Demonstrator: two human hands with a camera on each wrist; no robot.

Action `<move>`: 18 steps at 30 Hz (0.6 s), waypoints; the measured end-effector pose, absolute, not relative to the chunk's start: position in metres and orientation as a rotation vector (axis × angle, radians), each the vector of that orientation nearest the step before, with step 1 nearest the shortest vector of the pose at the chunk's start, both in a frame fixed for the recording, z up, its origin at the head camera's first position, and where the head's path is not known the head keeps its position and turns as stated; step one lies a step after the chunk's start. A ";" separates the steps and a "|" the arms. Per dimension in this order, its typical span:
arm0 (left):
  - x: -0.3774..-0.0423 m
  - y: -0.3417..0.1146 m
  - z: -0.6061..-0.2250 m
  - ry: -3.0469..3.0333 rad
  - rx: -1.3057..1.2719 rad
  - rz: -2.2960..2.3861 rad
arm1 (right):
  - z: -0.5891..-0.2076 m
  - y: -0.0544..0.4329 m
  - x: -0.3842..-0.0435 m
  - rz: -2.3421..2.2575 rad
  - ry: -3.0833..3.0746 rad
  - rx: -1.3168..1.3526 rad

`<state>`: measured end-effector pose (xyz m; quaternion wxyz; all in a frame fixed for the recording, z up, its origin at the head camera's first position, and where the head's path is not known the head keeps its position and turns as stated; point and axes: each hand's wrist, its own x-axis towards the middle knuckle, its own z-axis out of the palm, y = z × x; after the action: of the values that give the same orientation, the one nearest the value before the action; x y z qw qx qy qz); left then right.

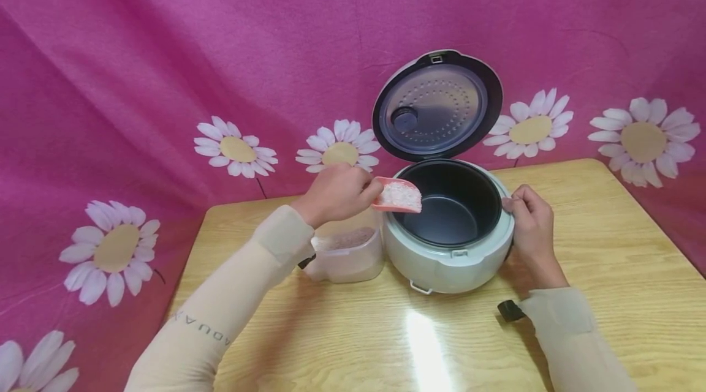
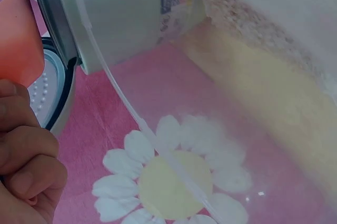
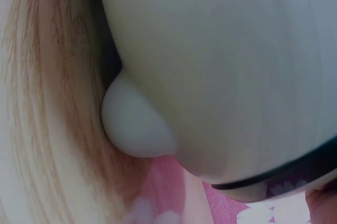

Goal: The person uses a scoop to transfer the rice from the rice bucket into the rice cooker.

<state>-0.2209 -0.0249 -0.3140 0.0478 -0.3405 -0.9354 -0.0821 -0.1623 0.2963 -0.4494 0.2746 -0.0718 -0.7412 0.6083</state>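
The head view showed us a pink scoop [image 1: 388,205] heaped with white grains [image 1: 401,195], held over the left rim of a black inner pot [image 1: 449,220], its open end reaching above the hollow. We saw the left hand [image 1: 343,191] clamped on the scoop's handle, and in the left wrist view we made out its fingers [image 2: 31,142] curled tightly. The pot sat inside a pale rice cooker [image 1: 458,272], whose round lid [image 1: 441,98] stood raised and tilted behind it. We found the right hand [image 1: 532,223] clamped on the cooker's right edge, well apart from the left hand. Just beside the cooker, below the left hand, we noted a translucent container [image 1: 350,266] with more grains in it. The left wrist view also gave us a printed label [image 2: 176,3] on the cooker's side. Cooker and container stood on a wood-grained table [image 1: 331,343]. Light sleeves [image 1: 226,312] covered both forearms, and behind everything we saw a magenta cloth [image 1: 265,37] printed with white daisies [image 1: 237,148].
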 end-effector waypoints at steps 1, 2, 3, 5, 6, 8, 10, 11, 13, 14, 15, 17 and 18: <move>-0.221 -0.023 -0.314 -2.851 -1.044 -0.245 | -0.450 0.296 -0.162 1.636 -1.994 -0.196; -0.221 -0.022 -0.313 -2.851 -1.048 -0.242 | -0.449 0.297 -0.162 1.642 -1.993 -0.196; -0.221 -0.021 -0.313 -2.851 -1.053 -0.242 | -0.449 0.297 -0.163 1.641 -1.994 -0.197; -0.220 -0.018 -0.312 -2.851 -1.059 -0.242 | -0.449 0.296 -0.163 1.650 -1.994 -0.193; -0.220 -0.017 -0.312 -2.855 -1.059 -0.244 | -0.449 0.297 -0.163 1.648 -1.999 -0.193; -0.220 -0.015 -0.311 -2.862 -1.058 -0.246 | -0.449 0.297 -0.163 1.637 -2.009 -0.186; -0.220 -0.013 -0.311 -2.869 -1.055 -0.233 | -0.450 0.297 -0.163 1.624 -2.017 -0.186; -0.220 -0.012 -0.311 -2.872 -1.055 -0.224 | -0.450 0.297 -0.163 1.619 -2.018 -0.185; -0.219 -0.010 -0.311 -2.874 -1.055 -0.200 | -0.450 0.298 -0.163 1.612 -2.021 -0.181; -0.219 -0.010 -0.311 -2.872 -1.057 -0.187 | -0.450 0.298 -0.163 1.610 -2.023 -0.180; -0.220 -0.009 -0.311 -2.870 -1.060 -0.172 | -0.451 0.298 -0.163 1.610 -2.025 -0.179; -0.220 -0.008 -0.312 -2.866 -1.068 -0.152 | -0.451 0.298 -0.163 1.613 -2.025 -0.174; -0.220 -0.007 -0.312 -2.865 -1.071 -0.144 | -0.451 0.298 -0.163 1.611 -2.028 -0.174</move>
<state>-0.2198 -0.0071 -0.3124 0.0396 -0.3494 -0.9349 -0.0471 -0.1625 0.2985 -0.4510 0.2693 -0.0644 -0.7524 0.5977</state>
